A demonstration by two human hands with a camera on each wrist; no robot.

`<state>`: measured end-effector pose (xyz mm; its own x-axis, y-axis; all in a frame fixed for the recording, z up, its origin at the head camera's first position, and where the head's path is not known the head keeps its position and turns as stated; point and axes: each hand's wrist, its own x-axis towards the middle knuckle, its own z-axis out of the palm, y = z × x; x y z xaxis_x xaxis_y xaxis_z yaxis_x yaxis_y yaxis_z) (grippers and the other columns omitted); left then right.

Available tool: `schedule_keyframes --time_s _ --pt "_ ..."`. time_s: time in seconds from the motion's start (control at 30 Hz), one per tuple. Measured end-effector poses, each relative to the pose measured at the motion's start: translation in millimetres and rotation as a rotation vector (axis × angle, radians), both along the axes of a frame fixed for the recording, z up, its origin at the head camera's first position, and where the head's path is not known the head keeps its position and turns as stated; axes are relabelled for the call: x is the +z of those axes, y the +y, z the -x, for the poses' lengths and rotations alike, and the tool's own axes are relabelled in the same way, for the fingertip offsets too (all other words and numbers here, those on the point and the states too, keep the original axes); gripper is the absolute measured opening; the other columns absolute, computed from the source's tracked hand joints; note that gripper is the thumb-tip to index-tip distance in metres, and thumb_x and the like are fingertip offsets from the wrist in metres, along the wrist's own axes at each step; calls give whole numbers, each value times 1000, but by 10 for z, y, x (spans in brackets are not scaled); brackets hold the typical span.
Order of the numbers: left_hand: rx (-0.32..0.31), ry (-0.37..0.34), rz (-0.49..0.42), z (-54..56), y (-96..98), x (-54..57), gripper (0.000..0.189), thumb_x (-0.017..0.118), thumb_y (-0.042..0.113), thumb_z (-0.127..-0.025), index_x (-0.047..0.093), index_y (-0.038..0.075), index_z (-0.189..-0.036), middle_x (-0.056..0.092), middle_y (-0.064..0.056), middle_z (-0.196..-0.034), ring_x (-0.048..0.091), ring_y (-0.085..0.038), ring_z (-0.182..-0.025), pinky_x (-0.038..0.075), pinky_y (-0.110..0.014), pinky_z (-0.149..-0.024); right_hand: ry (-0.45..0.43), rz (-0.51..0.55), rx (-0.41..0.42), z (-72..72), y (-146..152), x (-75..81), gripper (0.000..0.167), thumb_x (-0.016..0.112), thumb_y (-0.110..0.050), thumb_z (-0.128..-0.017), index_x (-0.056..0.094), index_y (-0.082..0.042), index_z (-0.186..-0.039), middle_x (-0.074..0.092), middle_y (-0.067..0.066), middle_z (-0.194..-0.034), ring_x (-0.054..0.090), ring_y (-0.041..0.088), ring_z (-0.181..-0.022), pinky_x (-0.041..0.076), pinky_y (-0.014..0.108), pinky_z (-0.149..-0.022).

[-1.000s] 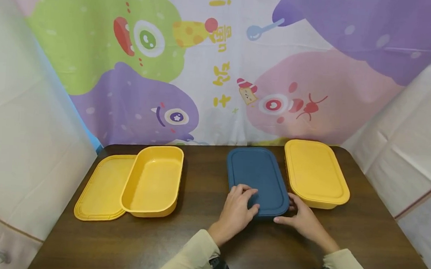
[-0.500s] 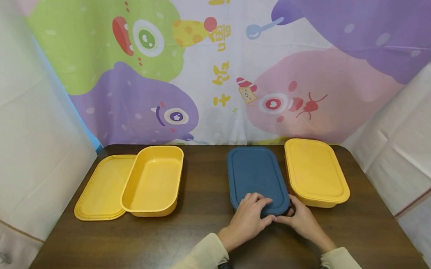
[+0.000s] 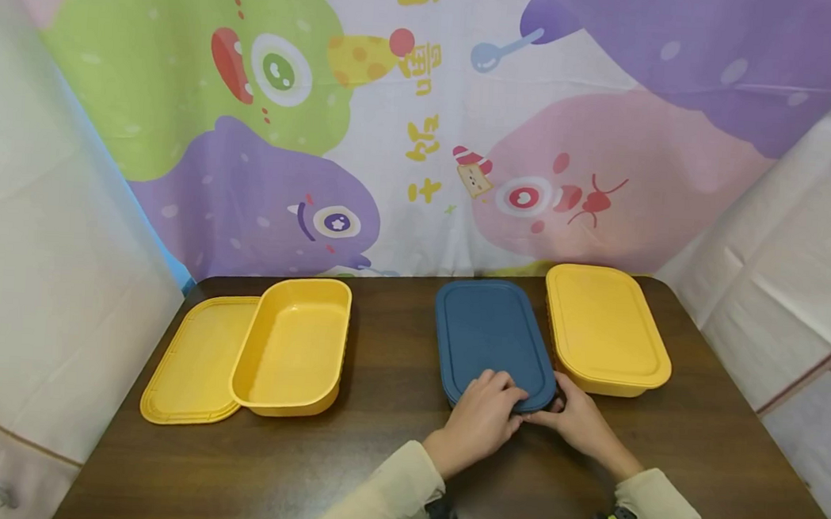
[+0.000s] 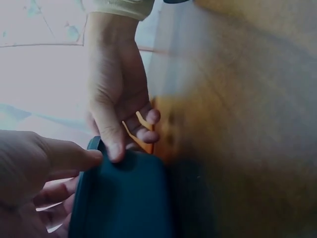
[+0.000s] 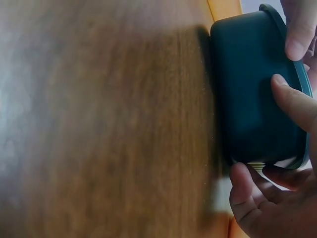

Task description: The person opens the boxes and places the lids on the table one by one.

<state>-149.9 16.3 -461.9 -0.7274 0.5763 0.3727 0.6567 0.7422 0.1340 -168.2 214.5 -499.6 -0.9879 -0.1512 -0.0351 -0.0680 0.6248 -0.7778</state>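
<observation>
A dark blue lidded food container stands right of the table's middle; its flat lid (image 3: 490, 327) is on top. My left hand (image 3: 480, 418) grips the lid's near edge, fingers over the top and thumb at the rim. At the near right corner, my right hand (image 3: 580, 420) holds the container's body (image 5: 252, 89). The right wrist view shows the right thumb (image 5: 292, 99) against the near wall and the other fingers around the right side. In the left wrist view, the left thumb (image 4: 74, 156) lies along the lid rim, beside the right thumb (image 4: 111, 134).
An open yellow container (image 3: 295, 355) stands at the left, overlapping a yellow lid (image 3: 191, 365). Close to the blue container's right side is a lidded yellow container (image 3: 607, 327). A cartoon-printed cloth (image 3: 431, 237) hangs behind the brown table (image 3: 266, 481).
My left hand has slid right and toward the near edge of the blue lid, and its thumb has come down to the rim. The right hand keeps its place at the corner.
</observation>
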Motion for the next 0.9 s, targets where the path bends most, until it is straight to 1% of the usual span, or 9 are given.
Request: schedule_keyframes --time_s 0.07,0.17,0.27,0.33,0.47,0.57,0.73,0.9 --pt "-10 30 53 12 7 33 23 74 29 -86 74 19 -106 63 4 -94 56 -12 -85 47 -22 -71 -5 7 3 -2 0 1 79 82 -27 -77 43 4 -138 51 6 -76 44 12 -64 36 23 -56" --pt "-17 80 172 21 31 83 17 73 29 -87 74 21 -102 64 5 -91 58 -11 -85 49 -21 -70 -12 10 3 -8 -3 7 78 82 -28 -77 43 3 -137 50 5 -75 43 12 -63 36 23 -56" --pt "-23 128 283 12 71 134 12 71 28 -89 75 21 -97 64 5 -89 60 -10 -83 50 -21 -67 -13 8 -5 -14 -4 13 78 82 -26 -77 43 4 -137 50 5 -75 44 11 -64 36 22 -57" --pt "-26 167 333 3 101 155 11 70 28 -90 75 20 -95 65 4 -87 61 -10 -81 51 -21 -64 -8 6 -9 -15 -5 14 78 82 -24 -77 43 6 -138 52 6 -76 45 11 -66 37 22 -59" --pt "-8 226 362 -22 144 174 12 68 29 -90 75 20 -91 64 4 -82 60 -9 -75 51 -21 -57 -5 6 -10 -22 -8 14 76 80 -20 -78 42 9 -138 55 8 -79 47 12 -70 39 22 -61" --pt "16 236 358 -41 160 167 10 69 29 -90 75 21 -88 63 5 -80 59 -9 -73 50 -21 -54 -11 5 -10 -26 -11 21 75 80 -19 -79 42 10 -138 57 9 -83 48 14 -73 39 22 -62" --pt "29 235 331 -32 165 148 10 69 29 -90 75 21 -86 63 5 -79 59 -9 -72 50 -22 -52 -17 3 -19 -19 -15 32 75 80 -18 -79 42 10 -137 58 11 -87 49 15 -76 40 23 -64" --pt "49 199 325 -35 171 174 10 69 30 -89 75 22 -88 64 5 -82 60 -10 -74 52 -23 -53 -29 13 -18 -25 -21 38 73 79 -19 -80 42 10 -137 56 10 -85 48 14 -74 39 23 -63"
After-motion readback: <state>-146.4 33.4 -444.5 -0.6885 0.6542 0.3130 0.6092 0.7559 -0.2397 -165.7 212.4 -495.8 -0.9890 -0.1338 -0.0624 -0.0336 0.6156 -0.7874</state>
